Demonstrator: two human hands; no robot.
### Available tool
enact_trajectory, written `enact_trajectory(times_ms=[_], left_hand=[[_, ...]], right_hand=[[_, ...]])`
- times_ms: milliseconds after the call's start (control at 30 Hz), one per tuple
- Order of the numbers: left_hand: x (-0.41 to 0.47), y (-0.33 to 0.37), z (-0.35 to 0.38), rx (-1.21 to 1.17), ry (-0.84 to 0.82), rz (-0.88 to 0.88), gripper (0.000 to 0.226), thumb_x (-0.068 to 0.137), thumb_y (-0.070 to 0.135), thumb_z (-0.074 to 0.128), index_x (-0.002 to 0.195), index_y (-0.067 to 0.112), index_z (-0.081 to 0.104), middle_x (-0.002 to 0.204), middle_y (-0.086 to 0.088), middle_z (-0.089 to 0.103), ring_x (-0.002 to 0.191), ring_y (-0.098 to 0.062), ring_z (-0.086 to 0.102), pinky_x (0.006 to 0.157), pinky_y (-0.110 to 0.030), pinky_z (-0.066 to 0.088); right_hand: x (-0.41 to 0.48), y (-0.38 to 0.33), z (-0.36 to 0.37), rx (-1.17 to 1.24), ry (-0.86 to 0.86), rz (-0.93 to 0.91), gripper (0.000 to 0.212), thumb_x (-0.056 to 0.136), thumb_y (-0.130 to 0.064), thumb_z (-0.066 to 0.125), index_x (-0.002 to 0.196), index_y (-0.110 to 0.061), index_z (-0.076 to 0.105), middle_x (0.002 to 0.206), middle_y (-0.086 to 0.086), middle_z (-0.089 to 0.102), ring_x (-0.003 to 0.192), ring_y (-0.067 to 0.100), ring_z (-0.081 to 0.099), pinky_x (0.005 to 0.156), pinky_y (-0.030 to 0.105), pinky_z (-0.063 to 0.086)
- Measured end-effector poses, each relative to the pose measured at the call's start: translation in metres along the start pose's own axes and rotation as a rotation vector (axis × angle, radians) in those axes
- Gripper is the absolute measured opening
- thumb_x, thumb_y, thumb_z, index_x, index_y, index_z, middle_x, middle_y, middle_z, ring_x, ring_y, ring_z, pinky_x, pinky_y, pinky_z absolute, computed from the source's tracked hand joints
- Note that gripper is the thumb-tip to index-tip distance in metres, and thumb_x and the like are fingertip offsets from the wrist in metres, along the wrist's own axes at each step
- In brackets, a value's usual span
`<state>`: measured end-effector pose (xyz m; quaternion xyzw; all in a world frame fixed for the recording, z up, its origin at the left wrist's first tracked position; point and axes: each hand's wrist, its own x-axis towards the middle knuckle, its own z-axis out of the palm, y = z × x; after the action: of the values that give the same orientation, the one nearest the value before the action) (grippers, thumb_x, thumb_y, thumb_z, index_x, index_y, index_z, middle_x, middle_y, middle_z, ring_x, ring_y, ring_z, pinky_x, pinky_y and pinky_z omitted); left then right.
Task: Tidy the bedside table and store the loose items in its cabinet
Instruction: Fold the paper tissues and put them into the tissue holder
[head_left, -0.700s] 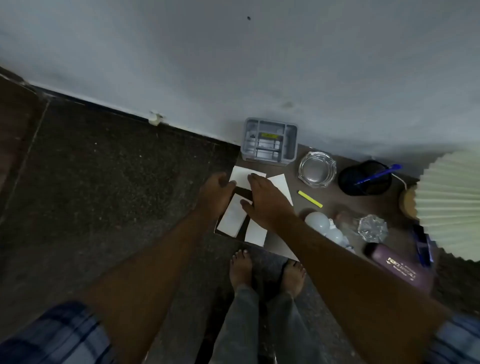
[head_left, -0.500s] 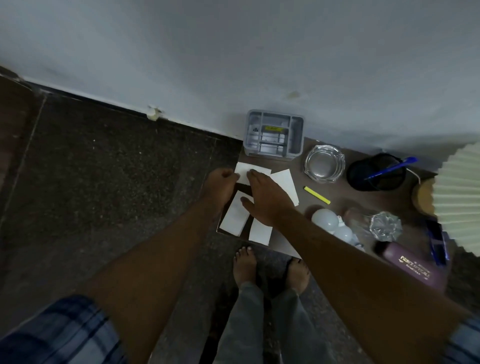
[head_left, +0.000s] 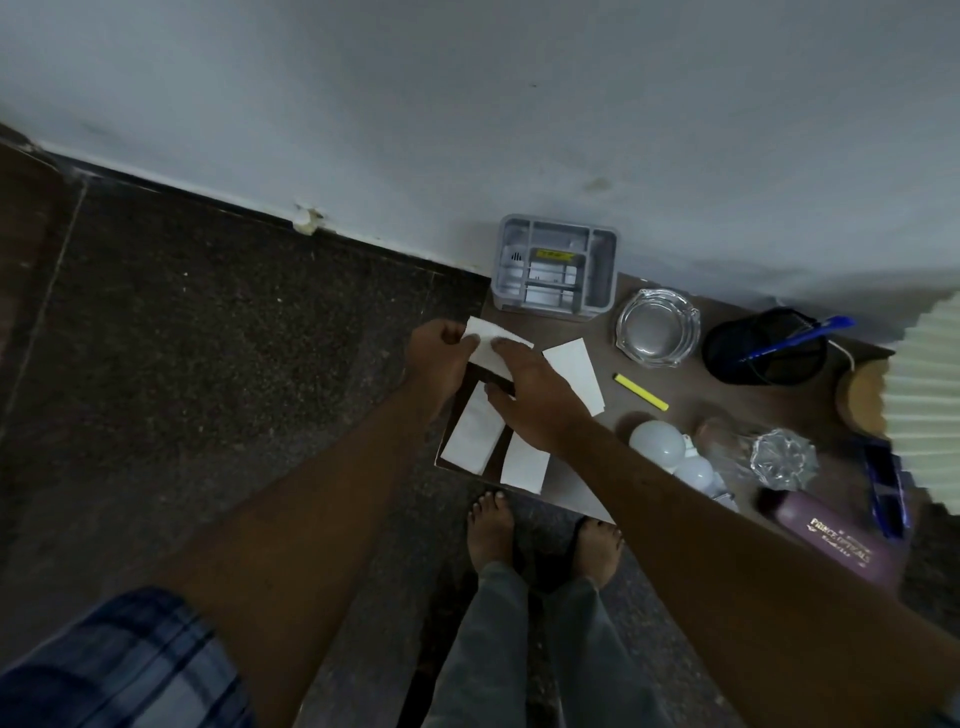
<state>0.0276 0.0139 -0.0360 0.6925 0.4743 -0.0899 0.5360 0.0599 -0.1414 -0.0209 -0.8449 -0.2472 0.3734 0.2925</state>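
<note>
On table (head_left: 691, 384) left end, by wall; head view, the only one. Pinching far slip (head_left: 485, 330) at its left edge with left hand (head_left: 439, 358), thumb on top, fingers curled under. Laying right hand (head_left: 535, 400) over same slip, fingers fairly straight, tips pressing paper, thumb splayed back toward body. Hands close together, both on one sheet, nothing else held.

Judged step: gathering the loose paper into one stack before stowing in cabinet. To do it well: lift with the pinch rather than drag; carry far slip onto the rest, squaring edges; keep right palm light to avoid creasing; work inward, away from table's left edge, to avoid dropping paper to floor (head_left: 234, 364). Steer clear of marker (head_left: 640, 392) lying just right of the papers.

Look of far slip: plain white, thin, rectangular, no print legible; raised a little at pinched edge, seemingly limp. Three more flat on table: near-left slip (head_left: 475, 431); near-right slip (head_left: 524, 465), partly hidden by right wrist; right slip (head_left: 576, 374), beside right hand. Cabinet not in view.

Further right, not touched: tray (head_left: 602, 270) against wall, ashtray (head_left: 657, 327), cup (head_left: 727, 358) with pen (head_left: 800, 338), bulbs (head_left: 657, 441), purple case (head_left: 831, 535), lampshade (head_left: 930, 405).
</note>
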Motion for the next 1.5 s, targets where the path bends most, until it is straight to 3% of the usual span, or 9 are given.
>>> enact_trajectory(times_ms=[267,433,533,733,900,1000,1100,1333,1500], left_hand=[[-0.021,-0.003,-0.023,-0.447,-0.222,-0.147,0.017,0.092,0.014,0.071,0.109,0.011,0.07,0.109,-0.011,0.075,0.096,-0.021,0.076,0.073,-0.027,0.061],[-0.049,-0.003,-0.03,-0.803,-0.293,-0.232,0.024,0.092,0.014,0.07,0.114,0.005,0.069,0.111,-0.015,0.076,0.097,-0.023,0.076,0.076,-0.028,0.061],[-0.065,0.001,-0.026,-0.888,-0.318,-0.241,0.021,0.094,0.01,0.067,0.114,0.006,0.069,0.111,-0.016,0.076,0.097,-0.023,0.076,0.075,-0.029,0.062],[-0.076,0.031,-0.021,-0.408,-0.349,-0.03,0.027,0.091,0.016,0.07,0.118,0.015,0.067,0.114,-0.009,0.075,0.099,-0.021,0.075,0.077,-0.029,0.059],[-0.052,0.093,-0.029,-0.005,-0.273,0.376,0.023,0.086,0.016,0.077,0.108,0.012,0.07,0.102,0.001,0.075,0.094,-0.007,0.073,0.077,-0.023,0.06],[-0.036,0.132,-0.025,0.183,-0.257,0.568,0.023,0.083,0.018,0.08,0.104,0.017,0.07,0.088,0.015,0.069,0.074,0.014,0.066,0.065,-0.006,0.052],[-0.02,0.159,-0.019,0.31,-0.146,0.726,0.023,0.083,0.025,0.078,0.104,0.018,0.074,0.086,0.013,0.069,0.069,0.008,0.063,0.068,-0.016,0.055],[0.003,0.167,-0.002,0.262,-0.006,0.704,0.021,0.088,0.024,0.075,0.104,0.012,0.077,0.098,-0.001,0.076,0.063,0.008,0.057,0.064,-0.003,0.043],[0.002,0.157,0.002,0.298,-0.019,0.682,0.021,0.089,0.022,0.074,0.105,0.008,0.076,0.1,-0.006,0.077,0.075,-0.012,0.065,0.076,-0.026,0.055]], right_hand=[[-0.008,-0.004,-0.006,0.51,0.352,0.316,0.047,0.086,-0.037,0.075,0.126,-0.021,0.057,0.114,-0.005,0.065,0.101,0.017,0.066,0.086,0.04,0.059],[-0.021,-0.015,-0.02,1.15,0.055,0.581,0.049,0.081,-0.045,0.08,0.118,-0.016,0.067,0.113,0.008,0.075,0.096,0.024,0.074,0.086,0.039,0.059],[-0.029,-0.025,-0.028,1.268,0.102,0.532,0.036,0.089,-0.03,0.074,0.117,-0.008,0.069,0.109,0.014,0.076,0.091,0.024,0.074,0.077,0.034,0.058],[-0.032,-0.03,-0.08,0.775,0.289,0.262,0.02,0.092,-0.019,0.071,0.107,-0.006,0.069,0.093,0.011,0.076,0.073,0.01,0.074,0.059,0.022,0.057],[-0.017,-0.033,-0.142,0.229,0.322,0.06,0.021,0.09,-0.026,0.072,0.099,-0.007,0.069,0.093,0.011,0.074,0.086,0.027,0.071,0.076,0.043,0.058],[-0.003,-0.04,-0.167,0.046,0.352,-0.041,0.017,0.09,-0.027,0.071,0.098,-0.013,0.068,0.091,0.004,0.072,0.08,0.02,0.068,0.062,0.023,0.051],[0.01,-0.048,-0.183,-0.097,0.385,-0.142,0.018,0.092,-0.028,0.067,0.103,-0.013,0.068,0.095,0.007,0.072,0.079,0.021,0.064,0.065,0.025,0.049],[0.027,-0.051,-0.188,-0.265,0.519,-0.109,0.023,0.097,-0.029,0.056,0.11,-0.014,0.068,0.1,0.008,0.072,0.084,0.028,0.066,0.072,0.038,0.056],[0.033,-0.043,-0.179,-0.302,0.501,-0.11,0.021,0.099,-0.029,0.056,0.108,-0.014,0.068,0.103,0.007,0.072,0.087,0.027,0.067,0.075,0.04,0.057]])
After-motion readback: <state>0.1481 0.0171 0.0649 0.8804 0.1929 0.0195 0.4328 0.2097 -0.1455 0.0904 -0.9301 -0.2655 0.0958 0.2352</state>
